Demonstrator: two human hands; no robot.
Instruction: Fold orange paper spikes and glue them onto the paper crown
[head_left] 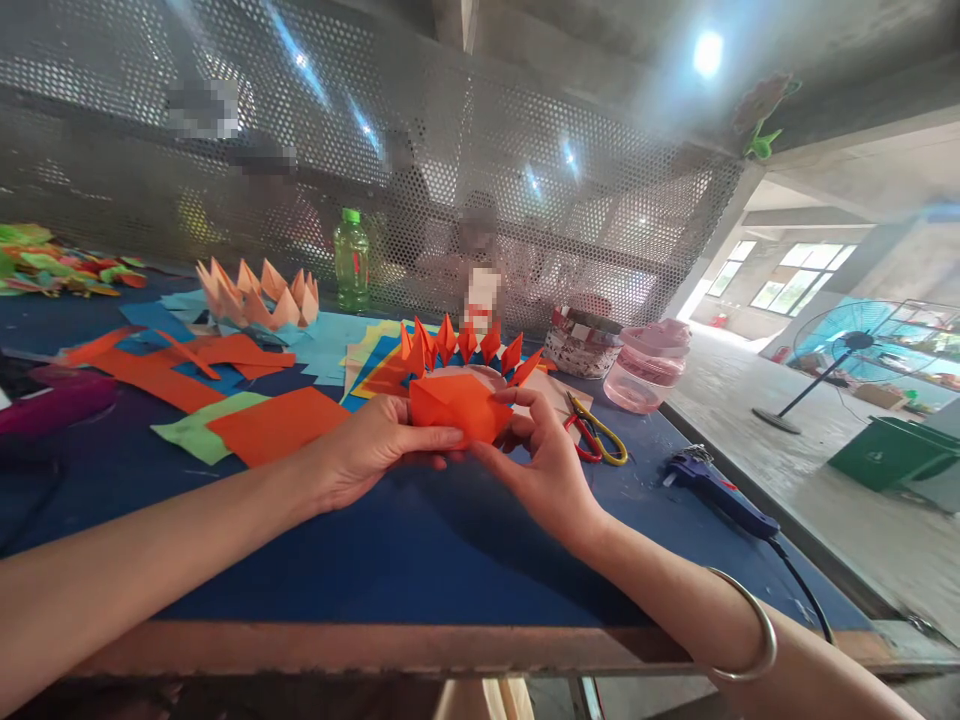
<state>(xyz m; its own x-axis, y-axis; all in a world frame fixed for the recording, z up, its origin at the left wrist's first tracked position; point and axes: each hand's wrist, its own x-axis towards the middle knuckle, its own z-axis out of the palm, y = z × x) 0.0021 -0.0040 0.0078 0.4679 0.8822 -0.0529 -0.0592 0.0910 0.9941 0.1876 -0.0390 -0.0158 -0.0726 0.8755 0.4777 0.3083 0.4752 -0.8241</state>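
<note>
1. Orange paper (457, 395) is held between both hands, just above the near middle of the surface (420, 570). It looks partly folded, though the exact creases are hard to make out.
2. Left hand (371, 445): it pinches the paper at the near left, thumb flat on the face towards the wearer, fingers tucked behind.
3. Right hand (551, 465): the fingers curve round the right side, thumb at the near edge, index fingertip by the far right corner. I cannot tell how firmly it presses.
4. Weight: probably next to nothing, so a light pinch should carry it.
5. Stiffness: it seems thin but crisp, likely to take a sharp crease and keep it; a stray squeeze would probably leave a mark too.
6. Slip: dry fingers should grip it well, but loose layers could slide over each other.
7. Hold: best by the edges and corners, thumb over the layers, leaving the middle unpinched.
8. Just beyond stands the spiked ring (466, 345); its points look easy to crush, so its base seems the safer grip.
9. Scissors (613, 447) lie to the right, the glue gun (724, 495) farther right; a loose sheet (270, 428) lies left.
</note>
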